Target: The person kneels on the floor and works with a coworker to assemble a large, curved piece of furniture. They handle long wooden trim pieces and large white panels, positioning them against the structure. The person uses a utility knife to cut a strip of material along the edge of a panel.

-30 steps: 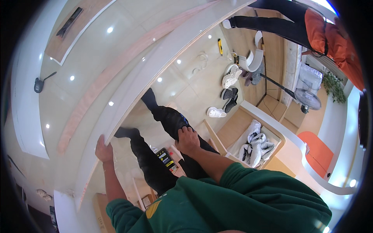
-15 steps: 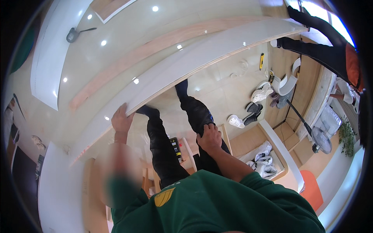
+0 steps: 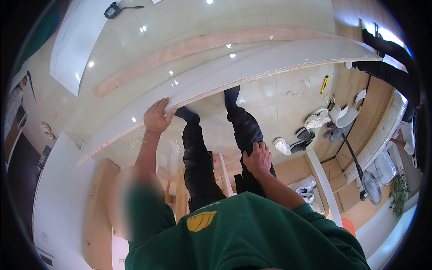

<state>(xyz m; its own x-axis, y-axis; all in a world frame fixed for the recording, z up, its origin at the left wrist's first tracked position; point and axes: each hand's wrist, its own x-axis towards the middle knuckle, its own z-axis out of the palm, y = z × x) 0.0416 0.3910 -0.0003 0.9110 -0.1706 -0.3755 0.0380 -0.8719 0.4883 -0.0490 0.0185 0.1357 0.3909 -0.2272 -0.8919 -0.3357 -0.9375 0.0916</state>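
Observation:
A long white board (image 3: 252, 63) with a pale wood-coloured edge stretches across in front of my feet. My left hand (image 3: 157, 115) grips its near edge, with the fingers on the white face and the thumb by the edge. On my right leg, near the knee, lies my right hand (image 3: 258, 158), its fingers curled against the black trouser leg (image 3: 245, 128). Part of my left forearm is blurred. At the far right end of the board stands another person, in dark trousers (image 3: 380, 69); their hands near the board cannot be made out.
Beyond the board lie a pinkish wooden strip (image 3: 202, 47), a white sheet (image 3: 76, 49) and a tape measure (image 3: 112, 10). To the right are a yellow utility knife (image 3: 324, 84), shoes (image 3: 317, 118) and a fan (image 3: 371, 186). A cardboard box (image 3: 96, 211) stands at left.
The view has shifted, so the board's right end and the shoes sit further right. My left hand stays at the board's edge and my right hand on my leg.

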